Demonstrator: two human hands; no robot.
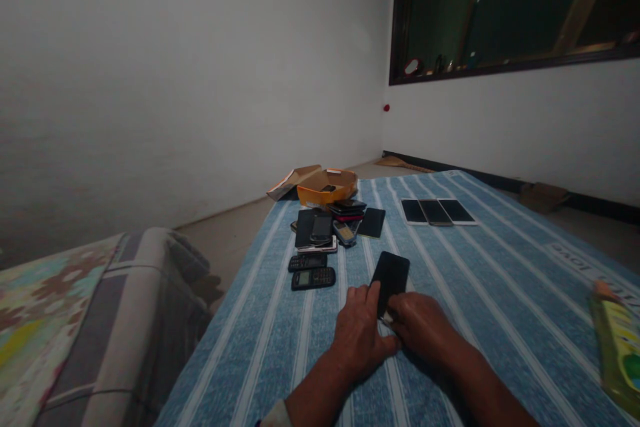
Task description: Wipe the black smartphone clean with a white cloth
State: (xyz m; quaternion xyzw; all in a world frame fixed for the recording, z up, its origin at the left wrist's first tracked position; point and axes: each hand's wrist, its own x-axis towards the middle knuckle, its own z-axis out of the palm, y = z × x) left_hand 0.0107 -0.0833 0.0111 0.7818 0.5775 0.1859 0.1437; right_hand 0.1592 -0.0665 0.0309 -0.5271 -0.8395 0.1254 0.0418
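A black smartphone lies face up on the blue striped cloth, its dark screen toward me. My left hand grips its lower left edge, with the fingers along the side and the thumb stretched below the bottom end. Against the phone's lower right part presses my right hand, its fingers closed in a pinch. A small pale bit shows under those fingertips; I cannot tell what it is. Left of the phone are two keypad phones. Behind them a pile of phones surrounds a small blue-grey phone.
An open orange cardboard box stands at the far end of the cloth. Three phones lie side by side at the back right. A yellow-green bottle is at the right edge. On the left stands a blanket-covered surface.
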